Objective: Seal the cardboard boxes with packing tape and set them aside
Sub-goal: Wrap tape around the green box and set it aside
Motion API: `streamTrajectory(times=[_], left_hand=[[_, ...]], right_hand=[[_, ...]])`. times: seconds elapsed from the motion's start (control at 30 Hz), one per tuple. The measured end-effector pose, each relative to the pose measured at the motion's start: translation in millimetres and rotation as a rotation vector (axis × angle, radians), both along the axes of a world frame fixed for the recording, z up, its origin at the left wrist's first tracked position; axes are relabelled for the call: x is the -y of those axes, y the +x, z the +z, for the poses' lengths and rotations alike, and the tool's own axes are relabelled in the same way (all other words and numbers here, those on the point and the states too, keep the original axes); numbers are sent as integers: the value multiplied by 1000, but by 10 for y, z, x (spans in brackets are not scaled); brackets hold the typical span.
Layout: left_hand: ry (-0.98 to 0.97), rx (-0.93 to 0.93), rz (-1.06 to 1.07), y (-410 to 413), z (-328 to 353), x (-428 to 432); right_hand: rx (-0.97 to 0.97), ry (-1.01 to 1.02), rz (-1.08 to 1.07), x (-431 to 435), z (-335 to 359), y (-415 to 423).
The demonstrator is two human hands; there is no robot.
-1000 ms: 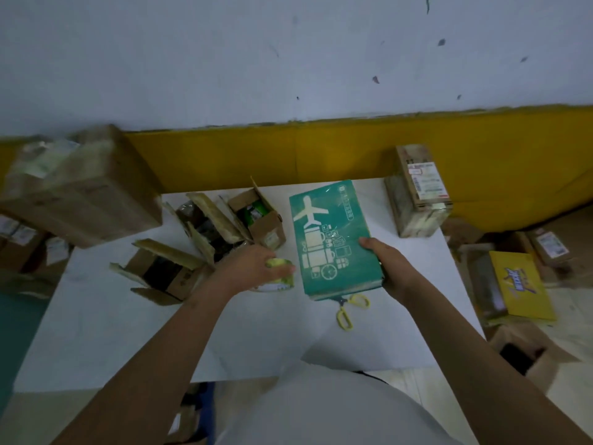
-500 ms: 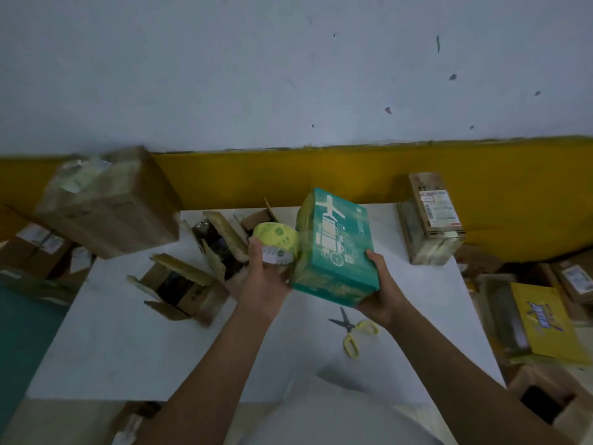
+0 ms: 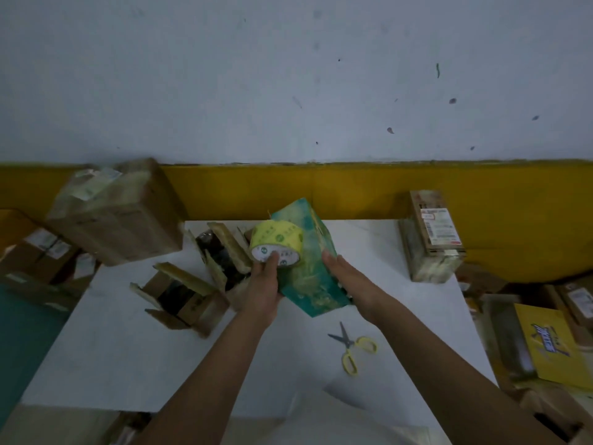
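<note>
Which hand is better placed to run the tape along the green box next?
Left, probably. The left hand grips the tape right against the box, while the right hand lies along the box's side, steadying it.

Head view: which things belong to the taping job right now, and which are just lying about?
In use: green box, yellow tape roll, left hand, right hand, scissors, open cardboard boxes.
Lying about: labelled box at right, large box at left, yellow packet on the floor.
</note>
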State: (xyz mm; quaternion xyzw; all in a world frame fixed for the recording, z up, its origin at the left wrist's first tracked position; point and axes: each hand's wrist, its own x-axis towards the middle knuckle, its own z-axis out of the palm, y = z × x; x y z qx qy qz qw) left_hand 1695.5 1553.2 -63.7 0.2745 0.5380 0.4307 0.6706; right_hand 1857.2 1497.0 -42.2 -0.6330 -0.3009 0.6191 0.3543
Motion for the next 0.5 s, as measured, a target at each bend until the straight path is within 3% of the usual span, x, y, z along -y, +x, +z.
streamTrajectory(times=[0.13,0.27,0.37,0.5], left_hand=[[155,-392,-148,10,64,4],[270,-457,-169,95,232,23],[472,-631,-181,-29,394,-47],[664,-839,-97,-527,442,-230]], right_hand=[[-72,-200,-43,-120,-2,-2],[-99,-194,-89,-132,-72,11],[-103,-161,-131,-81,-42,84],[-244,-101,-219,30,23,453]])
